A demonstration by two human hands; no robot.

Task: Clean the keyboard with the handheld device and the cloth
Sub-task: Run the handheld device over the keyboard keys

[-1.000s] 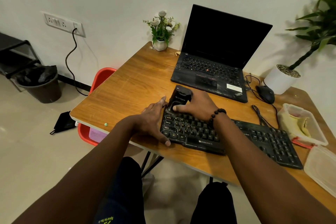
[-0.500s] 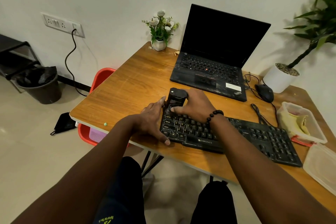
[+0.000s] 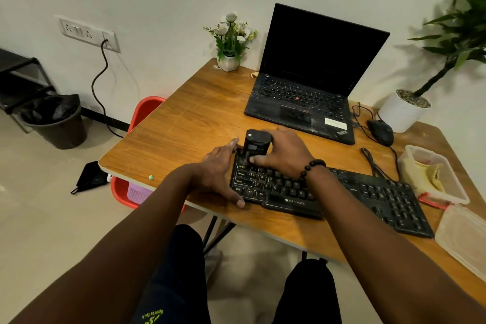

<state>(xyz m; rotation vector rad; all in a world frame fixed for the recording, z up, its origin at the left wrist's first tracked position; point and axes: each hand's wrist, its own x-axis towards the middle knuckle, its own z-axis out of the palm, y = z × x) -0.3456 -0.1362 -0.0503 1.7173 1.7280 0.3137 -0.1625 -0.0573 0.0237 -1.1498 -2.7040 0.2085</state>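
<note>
Cloth (image 3: 427,175) lies in the clear box (image 3: 459,192) at the tabletop's (image 3: 184,123) right edge. Right hand (image 3: 285,151) grips the handheld device (image 3: 255,143) on the keyboard (image 3: 368,200); left hand (image 3: 219,173) lies flat, fingers straight.

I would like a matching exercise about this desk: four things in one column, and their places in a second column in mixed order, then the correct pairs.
Things
1. handheld device
2. mouse
3. flower pot
4. yellow cloth

Places
A. inside an open plastic box at the right end of the keyboard
B. at the far corner of the table, left of the laptop
C. upright on the left end of the keyboard, gripped by the right hand
D. right of the laptop, near the white plant pot

Pairs: 1-C, 2-D, 3-B, 4-A
</note>
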